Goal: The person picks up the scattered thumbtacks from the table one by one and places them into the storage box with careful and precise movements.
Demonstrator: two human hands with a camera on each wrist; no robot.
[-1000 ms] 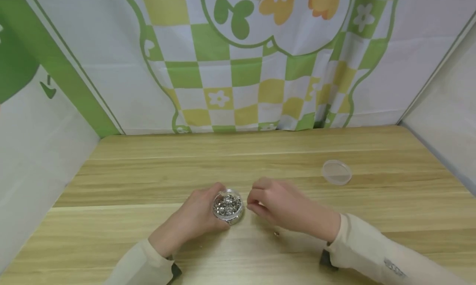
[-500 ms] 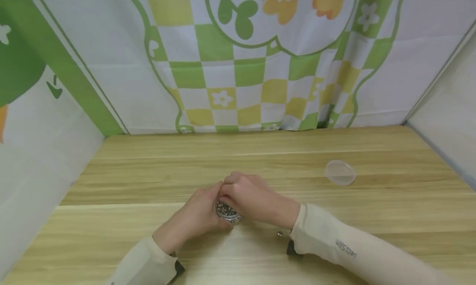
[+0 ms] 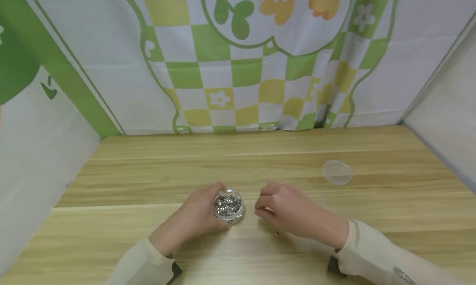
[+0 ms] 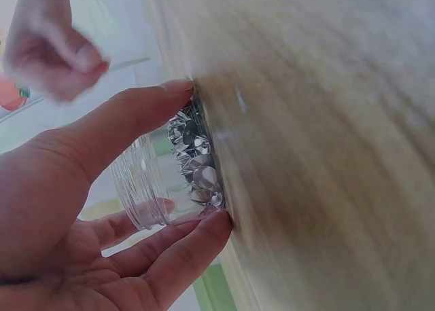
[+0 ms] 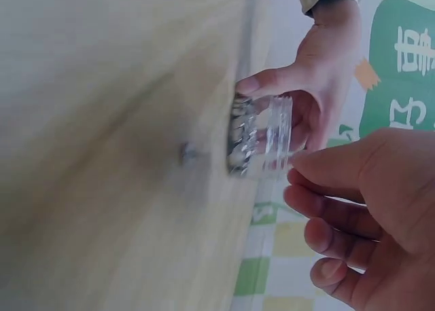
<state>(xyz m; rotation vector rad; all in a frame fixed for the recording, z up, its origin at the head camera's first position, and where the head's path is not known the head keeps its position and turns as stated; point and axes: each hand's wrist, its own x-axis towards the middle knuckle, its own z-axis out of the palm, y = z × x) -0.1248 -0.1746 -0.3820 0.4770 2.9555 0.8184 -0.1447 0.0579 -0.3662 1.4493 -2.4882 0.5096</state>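
My left hand (image 3: 193, 217) grips a small clear round jar (image 4: 139, 178) of silver thumbtacks (image 4: 202, 172), thumb on one side and fingers on the other. The jar stands upright and uncapped on the wooden table. To its right, my right hand (image 3: 288, 208) hovers with thumb and forefinger tips close together and the other fingers loosely curled, as the right wrist view shows. I cannot tell whether a tack is pinched there. A single loose thumbtack (image 3: 277, 233) lies on the table just below this hand in the head view, blurred in the right wrist view.
A clear round lid (image 3: 337, 172) lies flat on the table (image 3: 223, 153), farther back and to the right. Behind the table hangs a checked green, yellow and white curtain (image 3: 249, 74). Pale side panels (image 3: 446, 82) border the table at left and right.
My right hand came left over the jar's mouth half a second ago, fingers reaching in, and is now back to the right. Left hand, jar, loose thumbtack and lid stay in place.
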